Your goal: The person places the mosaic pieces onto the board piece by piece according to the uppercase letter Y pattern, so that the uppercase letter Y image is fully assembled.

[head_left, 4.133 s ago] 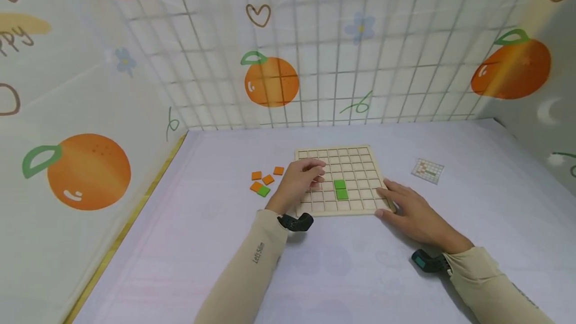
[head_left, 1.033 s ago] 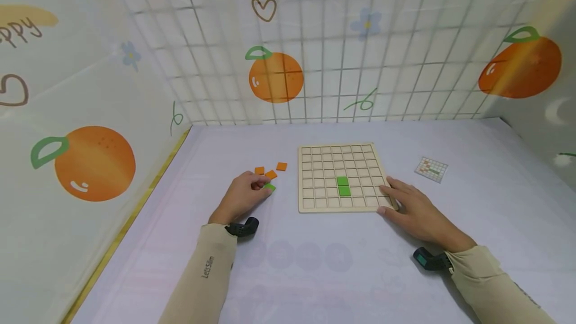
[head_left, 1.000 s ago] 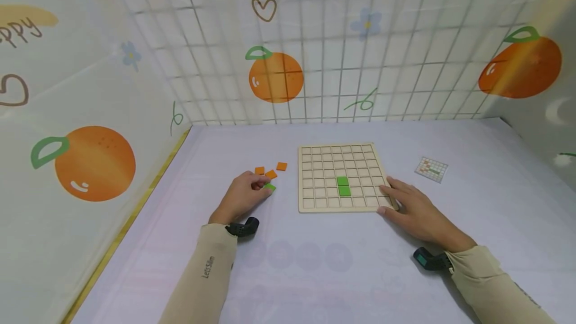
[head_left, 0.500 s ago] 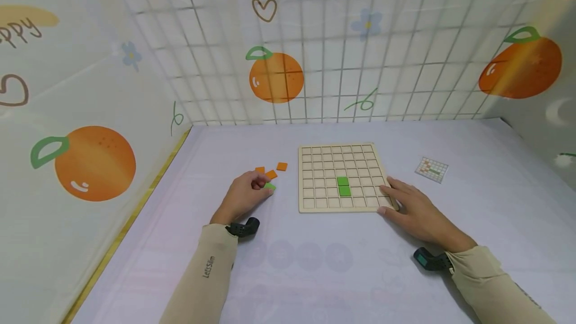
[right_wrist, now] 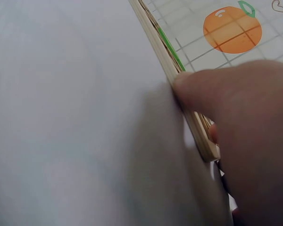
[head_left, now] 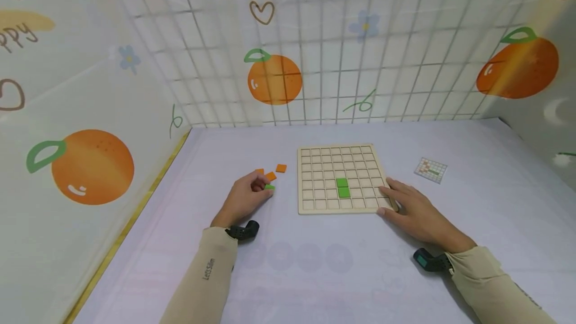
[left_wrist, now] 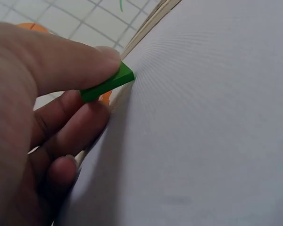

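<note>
Green tile (left_wrist: 108,85) in the left hand (head_left: 243,195), right hand (head_left: 416,211) on the board (head_left: 320,168)

So the left hand has that tile pinched between its thumb and fingers, pretty clear in the left wrist view. Can't really tell if the tile is touching the tabletop (head_left: 315,284) or just above it.

Right past the left fingertips there's a little bunch of orange pieces: one orange tile (head_left: 270,176) just beside the fingers, a second (head_left: 260,170) half hidden behind them, and a third (head_left: 281,168) a bit farther out toward the board.

The board's a wooden grid, sitting between the two hands, to the right of the left one. Two green squares are in neighbouring cells of the same column: the far square (head_left: 342,182) and the near square (head_left: 344,192), both off to the left of the right hand.

As for the right hand, it isn't clenched or anything, it just rests on the board's near right corner, thumb at the front edge, fingers along the side. Beyond it and a bit to the right lies a small card (head_left: 430,170) with a coloured grid pattern. Both wrists wear a black strap, left (head_left: 245,230) and right (head_left: 433,260), with beige sleeves (head_left: 202,274) behind.
</note>
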Demonstrator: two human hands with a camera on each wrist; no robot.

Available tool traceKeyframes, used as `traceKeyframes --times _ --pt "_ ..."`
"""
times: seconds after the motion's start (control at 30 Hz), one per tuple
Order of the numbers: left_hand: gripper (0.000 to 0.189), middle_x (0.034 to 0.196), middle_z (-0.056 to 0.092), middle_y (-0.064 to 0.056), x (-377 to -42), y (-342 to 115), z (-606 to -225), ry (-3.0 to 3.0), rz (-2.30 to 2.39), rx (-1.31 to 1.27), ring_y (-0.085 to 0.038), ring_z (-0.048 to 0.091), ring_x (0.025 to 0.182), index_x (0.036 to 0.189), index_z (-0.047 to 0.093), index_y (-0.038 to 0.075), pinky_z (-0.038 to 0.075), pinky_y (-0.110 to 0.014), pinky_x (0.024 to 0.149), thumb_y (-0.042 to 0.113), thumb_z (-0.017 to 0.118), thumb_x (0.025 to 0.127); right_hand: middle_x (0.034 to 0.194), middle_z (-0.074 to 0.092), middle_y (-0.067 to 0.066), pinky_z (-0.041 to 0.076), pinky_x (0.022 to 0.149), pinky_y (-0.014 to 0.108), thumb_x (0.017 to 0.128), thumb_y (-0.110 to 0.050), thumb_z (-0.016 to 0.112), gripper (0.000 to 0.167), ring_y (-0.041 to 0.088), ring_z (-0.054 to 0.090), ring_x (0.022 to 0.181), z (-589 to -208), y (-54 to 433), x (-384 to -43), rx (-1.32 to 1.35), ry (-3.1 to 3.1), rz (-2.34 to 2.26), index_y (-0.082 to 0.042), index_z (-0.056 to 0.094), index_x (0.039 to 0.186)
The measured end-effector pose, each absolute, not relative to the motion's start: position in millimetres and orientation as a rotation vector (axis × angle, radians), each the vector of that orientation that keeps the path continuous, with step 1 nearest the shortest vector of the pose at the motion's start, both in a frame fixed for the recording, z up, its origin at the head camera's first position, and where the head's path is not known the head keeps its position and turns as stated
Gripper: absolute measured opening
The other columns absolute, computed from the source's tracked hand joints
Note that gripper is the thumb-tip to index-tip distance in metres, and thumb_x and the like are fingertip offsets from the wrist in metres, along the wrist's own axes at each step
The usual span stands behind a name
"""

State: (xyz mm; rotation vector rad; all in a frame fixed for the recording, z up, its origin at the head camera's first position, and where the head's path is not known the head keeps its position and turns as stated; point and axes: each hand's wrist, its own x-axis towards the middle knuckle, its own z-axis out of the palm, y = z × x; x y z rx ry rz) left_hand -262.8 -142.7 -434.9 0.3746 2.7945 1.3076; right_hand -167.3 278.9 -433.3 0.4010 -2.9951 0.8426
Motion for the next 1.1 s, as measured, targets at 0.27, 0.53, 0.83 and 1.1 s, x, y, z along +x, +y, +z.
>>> traceKeyframes --times 0.27,0.53,0.83,1.1 --pt "0.018 0.098 0.065 0.001 -264.2 -142.9 -436.2 2.816 1.37 0.376 -0.02 0.059 0.088 0.103 0.067 0.018 0.048 -0.037 0.08 0.021 0.077 0.089 0.161 0.026 0.02 0.021 0.11 0.066 0.097 -0.051 0.062 0.071 0.046 0.022 0.146 -430.8 277.8 -168.9 0.404 -2.993 0.816 -0.006 0.046 0.15" --pt "0.022 0.102 0.064 0.002 -264.5 -144.0 -437.0 2.805 1.402 0.394 -0.02 0.058 0.088 0.112 0.071 0.016 0.047 -0.037 0.079 0.023 0.074 0.091 0.161 0.026 0.02 0.021 0.111 0.065 0.097 -0.05 0.062 0.071 0.046 0.022 0.145 -429.7 277.9 -168.9 0.411 -2.993 0.823 -0.005 0.046 0.149" --pt "0.018 0.107 0.065 0.004 -262.9 -145.0 -437.4 2.803 1.423 0.354 -0.02 0.057 0.09 0.111 0.073 0.02 0.047 -0.037 0.08 0.02 0.072 0.093 0.161 0.027 0.02 0.022 0.11 0.066 0.096 -0.052 0.062 0.073 0.046 0.022 0.145 -432.9 277.3 -168.3 0.41 -2.99 0.828 -0.005 0.046 0.15" --pt "0.018 0.111 0.065 0.002 -263.4 -144.5 -438.6 2.794 1.46 0.376 -0.02 0.059 0.094 0.111 0.073 0.018 0.048 -0.037 0.086 0.017 0.073 0.093 0.161 0.026 0.02 0.021 0.11 0.065 0.096 -0.052 0.062 0.072 0.046 0.022 0.145 -434.2 278.2 -167.9 0.402 -2.994 0.812 -0.005 0.046 0.149"
